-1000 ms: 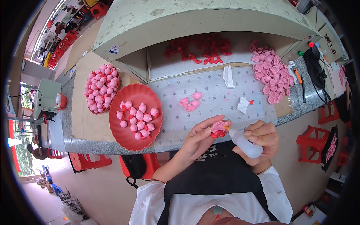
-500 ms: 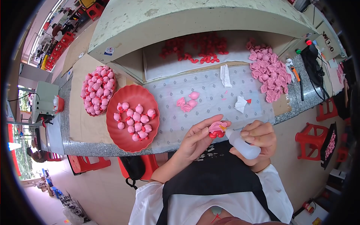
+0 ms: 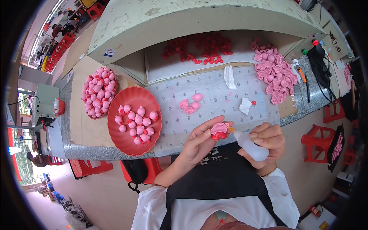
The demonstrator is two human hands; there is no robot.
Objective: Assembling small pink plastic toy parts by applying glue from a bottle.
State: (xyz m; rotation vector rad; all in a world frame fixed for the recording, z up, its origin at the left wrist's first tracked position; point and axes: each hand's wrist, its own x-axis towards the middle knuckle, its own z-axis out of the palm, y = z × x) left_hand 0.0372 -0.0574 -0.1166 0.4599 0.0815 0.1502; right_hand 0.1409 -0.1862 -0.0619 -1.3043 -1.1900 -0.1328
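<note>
My left hand [image 3: 200, 143] pinches a small pink hollow piece with a red rounded part [image 3: 220, 131] at its lower side, its open side facing up. In my right hand [image 3: 269, 142] is a translucent white squeeze bottle [image 3: 252, 147], tilted so its yellow nozzle tip [image 3: 232, 130] points at the pink piece's right edge. Whether the tip touches the edge I cannot tell. Beyond my hands, several loose pink pieces [image 3: 190, 107] lie together on the patterned paper sheet [image 3: 168, 126].
A red scalloped plate [image 3: 132, 99] of pink-and-red pieces stands at left, beside a fuller container [image 3: 100, 93]. Pink shells [image 3: 274, 76] are heaped at right. Red parts [image 3: 207, 50] lie under the grey shelf [image 3: 207, 21]. Folded white tissue [image 3: 229, 76] and a white scrap [image 3: 245, 106] lie ahead.
The bottle and my right hand have shifted slightly right, drawing the nozzle from over the pink piece's hollow to its right edge. My left hand has moved slightly left with the piece.
</note>
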